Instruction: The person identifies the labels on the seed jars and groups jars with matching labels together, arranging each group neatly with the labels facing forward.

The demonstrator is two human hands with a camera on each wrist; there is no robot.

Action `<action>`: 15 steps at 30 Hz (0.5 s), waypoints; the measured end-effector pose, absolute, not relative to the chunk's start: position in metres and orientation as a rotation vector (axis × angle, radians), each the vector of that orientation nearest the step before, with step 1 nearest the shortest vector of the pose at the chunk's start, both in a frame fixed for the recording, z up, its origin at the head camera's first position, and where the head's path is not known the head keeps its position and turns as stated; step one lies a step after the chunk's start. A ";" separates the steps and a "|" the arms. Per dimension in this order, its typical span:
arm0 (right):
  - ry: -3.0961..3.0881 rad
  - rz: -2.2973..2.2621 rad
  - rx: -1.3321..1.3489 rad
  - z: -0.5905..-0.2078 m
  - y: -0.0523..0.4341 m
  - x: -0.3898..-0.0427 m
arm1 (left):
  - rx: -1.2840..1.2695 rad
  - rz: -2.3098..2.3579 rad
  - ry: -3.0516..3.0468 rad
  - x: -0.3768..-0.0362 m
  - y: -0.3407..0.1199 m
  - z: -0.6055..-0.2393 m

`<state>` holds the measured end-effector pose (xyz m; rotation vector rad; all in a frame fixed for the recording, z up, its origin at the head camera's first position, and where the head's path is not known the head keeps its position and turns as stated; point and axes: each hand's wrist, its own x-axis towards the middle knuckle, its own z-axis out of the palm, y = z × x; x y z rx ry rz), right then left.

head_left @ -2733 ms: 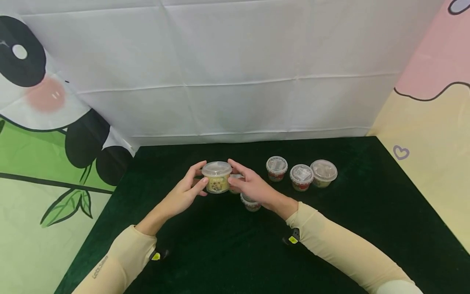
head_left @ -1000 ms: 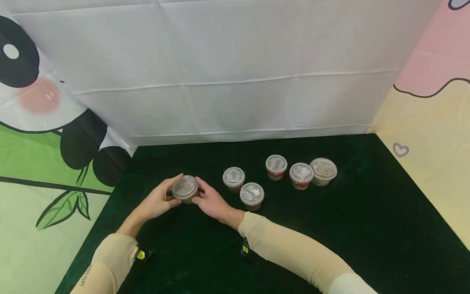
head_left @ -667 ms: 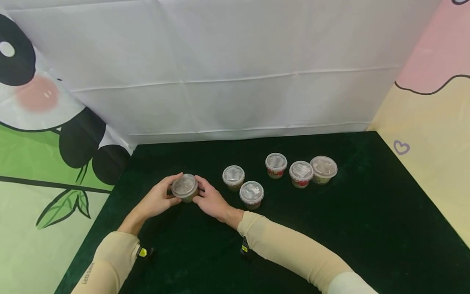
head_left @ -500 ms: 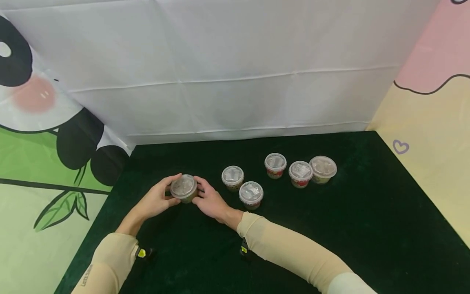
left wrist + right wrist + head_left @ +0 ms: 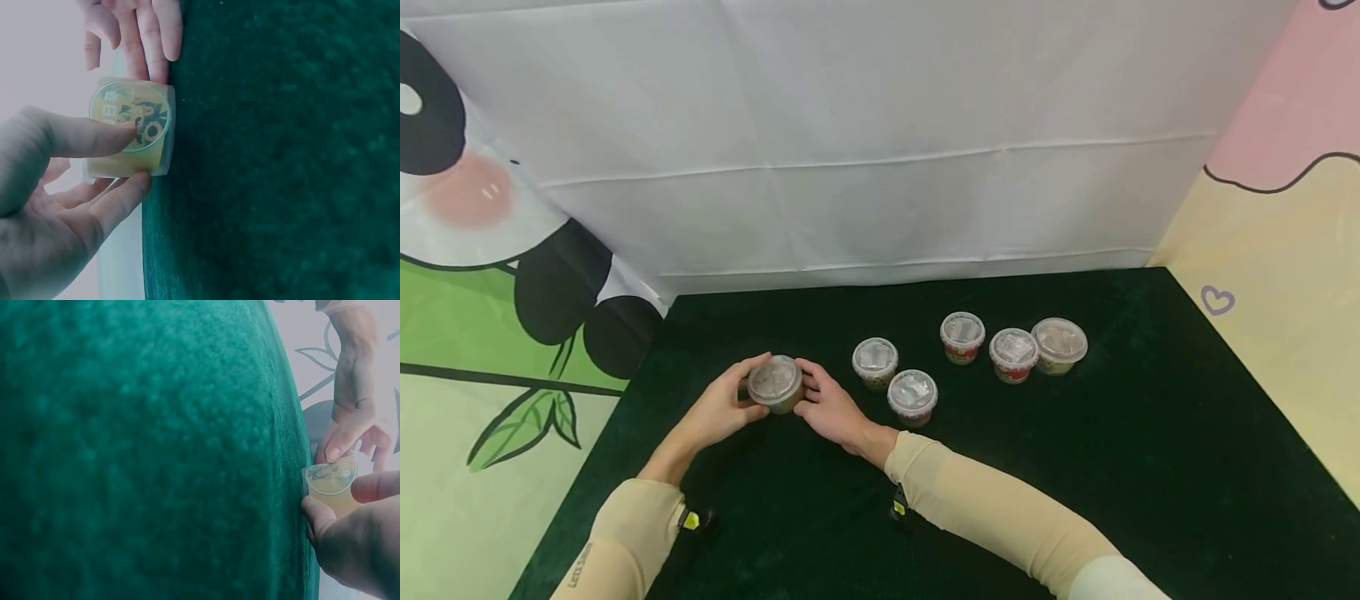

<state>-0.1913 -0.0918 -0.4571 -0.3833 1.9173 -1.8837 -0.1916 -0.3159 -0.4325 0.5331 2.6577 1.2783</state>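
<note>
A lidded plastic tub [image 5: 776, 381] is on the left part of the table, between both hands. My left hand [image 5: 718, 408] holds it from the left. In the left wrist view, the thumb presses the tub's round sunflower label [image 5: 147, 112] and the fingers curl round the far side. From the right, my right hand [image 5: 835, 412] grips the same tub. The right wrist view shows its thumb low by the tablecloth and a finger across the yellow side of the tub [image 5: 334, 502]. The tub's base sits close to the cloth.
To the right stand more lidded tubs: one clear-lidded tub [image 5: 876, 360], another nearer tub [image 5: 913, 396], two red-banded tubs, behind [image 5: 962, 335] and right, and a wider tub [image 5: 1060, 343]. A dark green cloth [image 5: 1037, 467] covers the table; a white curtain [image 5: 880, 208] hangs behind.
Both hands have brought the tub left and down from above the table's middle, uncovering two tubs behind the right hand. Over the last second hands and tub stay nearly still.
</note>
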 end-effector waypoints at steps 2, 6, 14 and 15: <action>1.910 -1.887 -0.387 -0.457 -0.092 -0.192 | 0.524 1.294 2.665 -0.191 -0.315 -0.433; 1.850 -1.915 -0.349 -0.456 -0.092 -0.194 | 0.507 1.289 2.668 -0.189 -0.311 -0.433; 2.015 -1.713 -0.472 -0.444 -0.075 -0.183 | 0.543 1.039 2.851 -0.181 -0.296 -0.429; 2.035 -1.683 -0.510 -0.441 -0.070 -0.181 | 0.557 0.989 2.890 -0.179 -0.293 -0.426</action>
